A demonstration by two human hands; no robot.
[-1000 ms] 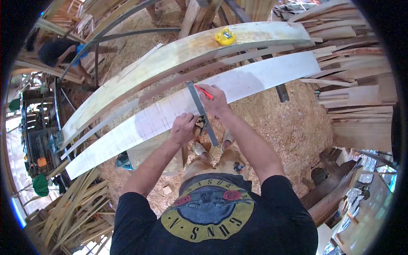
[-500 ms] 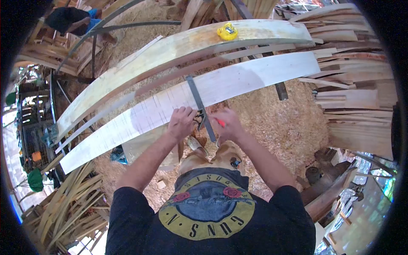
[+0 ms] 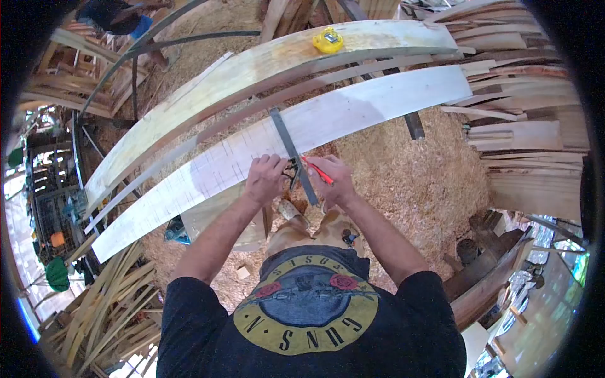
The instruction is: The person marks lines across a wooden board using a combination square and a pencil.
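A long pale curved board [image 3: 353, 112] lies across in front of me, with many thin cross lines drawn on its left half. A combination square lies over it, its grey blade [image 3: 284, 133] crossing the board and sticking out past the near edge. My left hand [image 3: 266, 179] is closed around the square's dark head [image 3: 293, 169] at that near edge. Just right of the blade, my right hand [image 3: 333, 183] grips a red pencil [image 3: 320, 171], its tip close to the blade by the board's edge. Whether the tip touches the wood, I cannot tell.
Beyond lies a thicker curved plank [image 3: 252, 70] with a yellow tape measure [image 3: 328, 40] on it. Stacked boards [image 3: 523, 135] stand at the right, thin offcuts [image 3: 104, 302] at lower left. Wood shavings [image 3: 403, 170] cover the ground. Another person [image 3: 116, 17] is at upper left.
My right hand has turned and brought the red pencil up to the blade, so more of the pencil shows. The left hand stays on the square. The view has shifted slightly.
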